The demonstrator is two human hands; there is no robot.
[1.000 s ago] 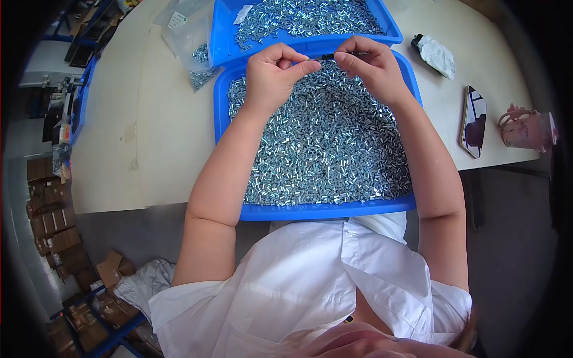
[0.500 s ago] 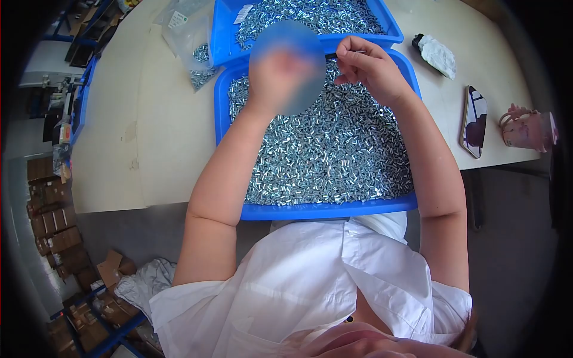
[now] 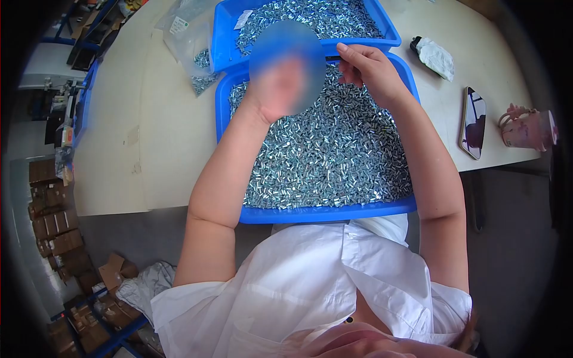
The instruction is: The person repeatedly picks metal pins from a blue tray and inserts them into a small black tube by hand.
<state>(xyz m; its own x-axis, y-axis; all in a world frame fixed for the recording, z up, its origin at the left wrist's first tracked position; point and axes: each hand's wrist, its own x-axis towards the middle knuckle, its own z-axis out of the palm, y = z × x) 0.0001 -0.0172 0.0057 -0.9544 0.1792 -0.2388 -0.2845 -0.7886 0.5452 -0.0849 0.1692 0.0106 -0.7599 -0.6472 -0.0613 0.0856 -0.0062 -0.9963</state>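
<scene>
My left hand (image 3: pixel 279 86) is over the back left of the near blue tub (image 3: pixel 322 213); a blurred oval covers its fingers, so I cannot see what they hold. Small shiny metal cylindrical pieces (image 3: pixel 334 155) fill this tub in a thick layer. Just to the right, my right hand (image 3: pixel 367 68) is closed, pinching a thin black stick-like piece (image 3: pixel 333 58) between thumb and fingers. The left end of that piece runs into the blur. Both hands are above the metal pieces, near the tub's back rim.
Behind stands a second blue tub (image 3: pixel 224 36) with similar pieces. A clear plastic bag (image 3: pixel 188 36) with some pieces lies to its left. On the right of the table (image 3: pixel 173 131) are a white crumpled packet (image 3: pixel 436 56), a phone (image 3: pixel 473 123) and a pink cup (image 3: pixel 528 130).
My left hand has dropped slightly and turned inside the blurred oval. My right hand has shifted a little, its thumb now straighter, still pinching the black piece.
</scene>
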